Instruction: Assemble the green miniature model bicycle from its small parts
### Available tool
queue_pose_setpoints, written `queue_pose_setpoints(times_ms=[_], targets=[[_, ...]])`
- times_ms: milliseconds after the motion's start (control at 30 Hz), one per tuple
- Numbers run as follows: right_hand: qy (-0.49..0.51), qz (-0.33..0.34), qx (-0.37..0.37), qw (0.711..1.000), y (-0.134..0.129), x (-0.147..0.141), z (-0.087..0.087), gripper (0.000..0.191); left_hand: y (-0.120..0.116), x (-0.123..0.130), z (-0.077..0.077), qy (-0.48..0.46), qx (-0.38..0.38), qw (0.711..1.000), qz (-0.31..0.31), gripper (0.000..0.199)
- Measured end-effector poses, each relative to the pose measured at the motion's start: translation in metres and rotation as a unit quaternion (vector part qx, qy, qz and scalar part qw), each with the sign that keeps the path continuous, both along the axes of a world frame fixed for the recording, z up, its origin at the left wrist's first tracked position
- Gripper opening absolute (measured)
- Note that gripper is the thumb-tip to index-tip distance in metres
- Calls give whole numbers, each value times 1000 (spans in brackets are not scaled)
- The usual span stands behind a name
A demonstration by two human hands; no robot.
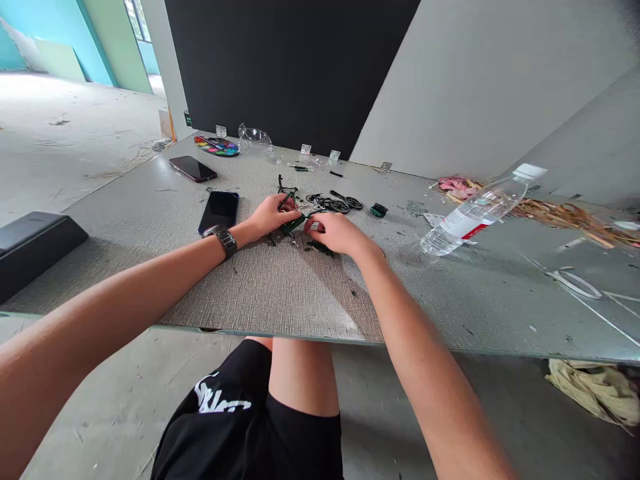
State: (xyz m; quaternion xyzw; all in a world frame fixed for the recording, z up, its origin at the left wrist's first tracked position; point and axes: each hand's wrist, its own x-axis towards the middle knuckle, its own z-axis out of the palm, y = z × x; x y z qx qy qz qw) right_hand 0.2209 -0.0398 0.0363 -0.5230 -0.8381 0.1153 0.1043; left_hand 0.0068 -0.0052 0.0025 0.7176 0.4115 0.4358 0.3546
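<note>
My left hand (274, 216), with a dark watch at the wrist, is closed on a small dark green model bicycle frame (292, 225) just above the table. My right hand (339, 231) comes in from the other side, fingertips pinched together at the frame's right end. Whatever lies between those fingertips is too small to make out. Small black spoked wheels (340, 206) lie just beyond my right hand. Below its fingers is a dark green part (320, 248), partly covered. A dark green block-like piece (379, 210) rests farther right.
Two phones (219, 212) (193, 169) lie to the left, near a paint palette (217, 146) and clear plastic packaging (255, 138). A water bottle (480, 210) stands at right, before wood shavings (565, 217). A dark box (37, 247) sits at the left edge.
</note>
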Motion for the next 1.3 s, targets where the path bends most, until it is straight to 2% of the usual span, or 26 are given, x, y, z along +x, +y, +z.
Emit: queue_pose_setpoints(times_ms=[567, 900, 1300], targets=[[1, 14, 8, 1000, -1, 0, 0, 17, 1, 0, -2, -1, 3, 1000, 8, 18], [-4, -1, -8, 1000, -3, 0, 6, 17, 0, 0, -2, -11, -1, 1000, -4, 21], [19, 20, -14, 1000, -8, -6, 9, 16, 2, 1, -4, 20, 20, 1000, -3, 22]])
